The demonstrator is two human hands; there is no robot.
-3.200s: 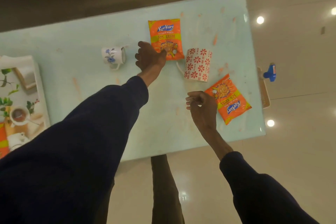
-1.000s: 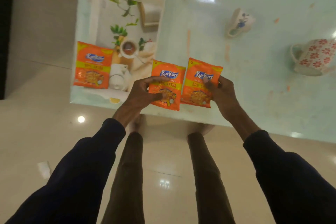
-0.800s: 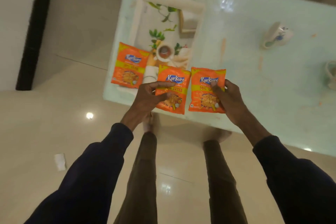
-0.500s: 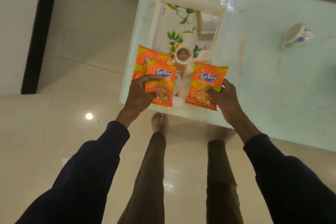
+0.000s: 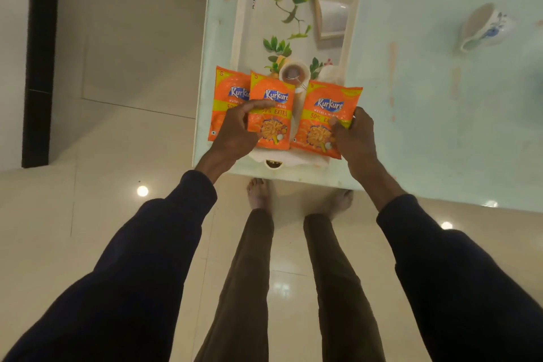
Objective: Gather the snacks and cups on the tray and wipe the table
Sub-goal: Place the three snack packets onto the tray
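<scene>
The pale green counter (image 5: 440, 114) fills the far and right of your view, and the white tray (image 5: 239, 23) lies on its left end with its long axis running away from you, the near end just in front of your hands. Three orange packets crowd that near end: one (image 5: 224, 103) already lies at the left, overlapped by the packet (image 5: 273, 120) in your left hand (image 5: 235, 132), which is clenched on its left edge. Your right hand (image 5: 351, 138) grasps the third packet (image 5: 320, 120) by its right edge, over the tray's near right corner.

Both packets sit over the tray, so letting go looks like all that remains here. The next thing, a blue-flowered cup (image 5: 484, 28), lies tipped on the counter far to the right, nearer your right hand.
</scene>
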